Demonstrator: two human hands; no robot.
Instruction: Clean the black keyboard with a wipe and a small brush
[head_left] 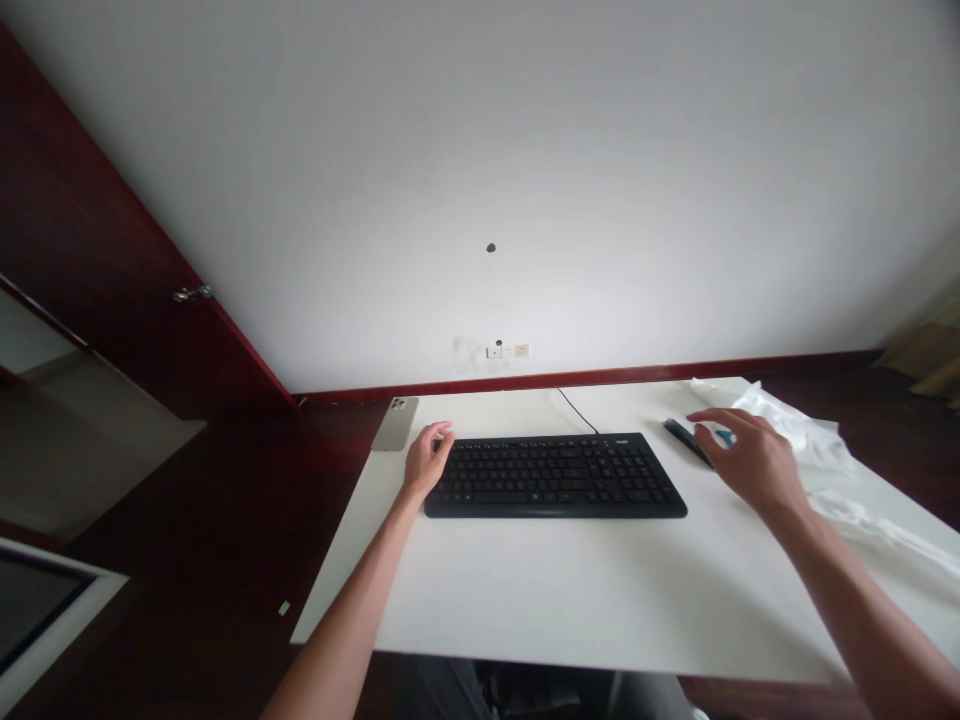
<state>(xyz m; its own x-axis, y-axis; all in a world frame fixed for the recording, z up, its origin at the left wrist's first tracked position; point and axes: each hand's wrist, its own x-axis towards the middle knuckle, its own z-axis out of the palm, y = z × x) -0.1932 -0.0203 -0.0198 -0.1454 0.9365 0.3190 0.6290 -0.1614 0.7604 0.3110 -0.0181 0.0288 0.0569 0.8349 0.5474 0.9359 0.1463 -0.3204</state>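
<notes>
A black keyboard (555, 478) with a number pad lies flat on the white table (570, 590). My left hand (429, 460) is at its left end, fingers curled round the upper left corner. To the right of the keyboard, my right hand (746, 450) hovers over the table, thumb and fingers bent and apart. Beneath and beside its fingertips lies a slim black object (685, 441), partly hidden by the hand; its kind is unclear. A small blue item (726, 437) shows through the gap between thumb and fingers, mostly covered.
A phone (395, 424) lies face down at the table's far left. Crumpled white plastic sheeting (814, 430) spreads along the right side. The keyboard's thin cable (576, 410) runs off the back edge towards the wall, where sockets (508, 351) sit. A dark red door (112, 230) stands at left.
</notes>
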